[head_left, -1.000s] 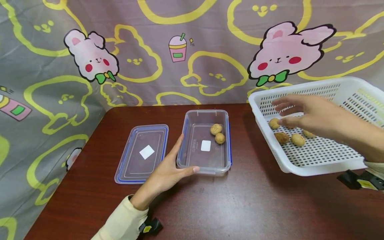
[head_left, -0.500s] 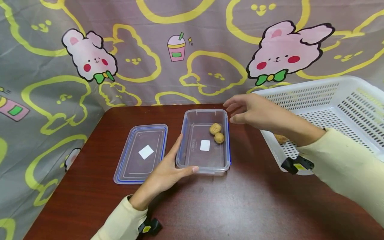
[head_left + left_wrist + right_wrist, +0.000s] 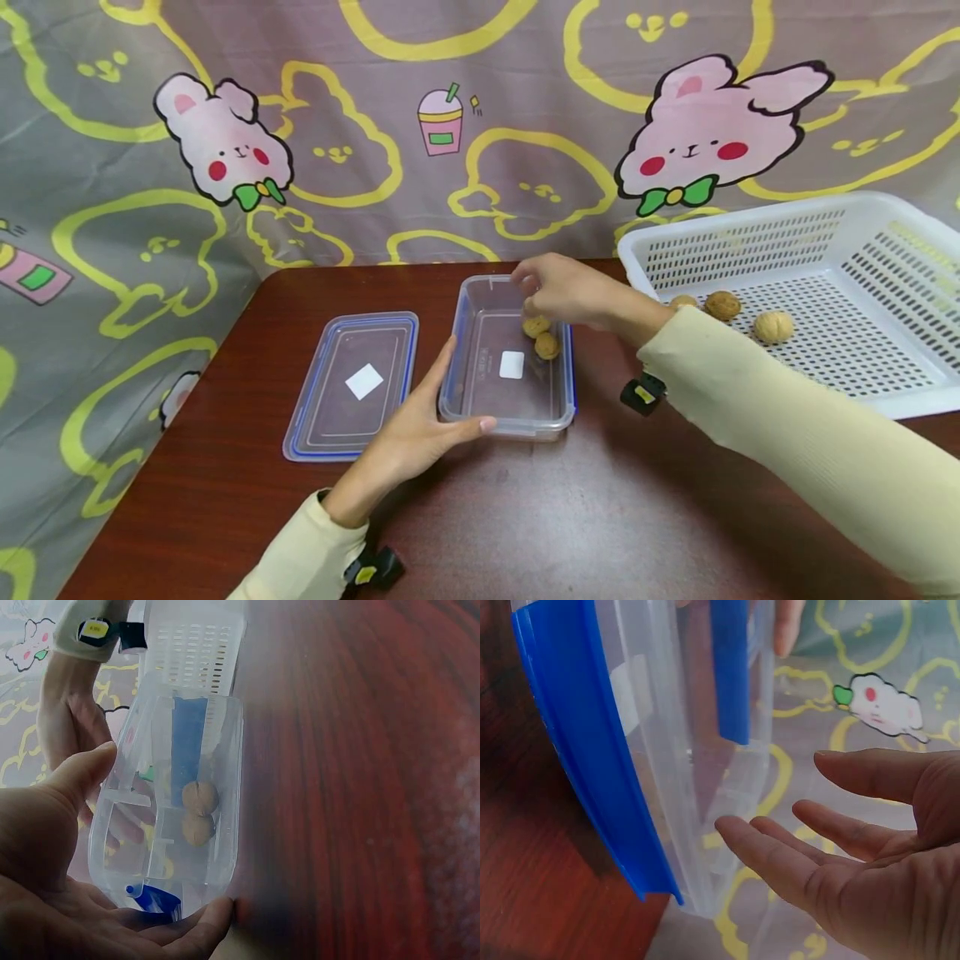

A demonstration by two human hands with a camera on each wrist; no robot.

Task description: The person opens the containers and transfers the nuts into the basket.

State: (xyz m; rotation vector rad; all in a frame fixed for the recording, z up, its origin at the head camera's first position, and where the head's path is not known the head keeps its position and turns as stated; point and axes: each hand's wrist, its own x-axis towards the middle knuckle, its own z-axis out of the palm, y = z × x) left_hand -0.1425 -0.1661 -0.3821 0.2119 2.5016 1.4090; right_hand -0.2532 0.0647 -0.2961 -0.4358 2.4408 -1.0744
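Note:
My left hand (image 3: 411,435) grips the near left corner of a clear plastic food container (image 3: 491,392), thumb on the near rim and fingers along its left side. Inside, towards the right wall, two walnuts (image 3: 547,346) lie together; the left wrist view shows these walnuts (image 3: 199,797) through the plastic. Over the container's far right corner hovers my right hand (image 3: 566,287). The right wrist view shows that hand's fingers (image 3: 776,855) extended and apart from the thumb, holding nothing. Several more walnuts (image 3: 773,327) lie in a white plastic basket (image 3: 855,333), partly hidden by my right sleeve.
The clear lid (image 3: 330,417) with a blue seal lies on the brown table (image 3: 517,517), left of the container. A printed curtain (image 3: 360,133) hangs right behind the table. My right forearm (image 3: 780,417) crosses in front of the basket.
My right hand has moved left from inside the basket to over the container's far right corner. The left hand and the container have stayed in place.

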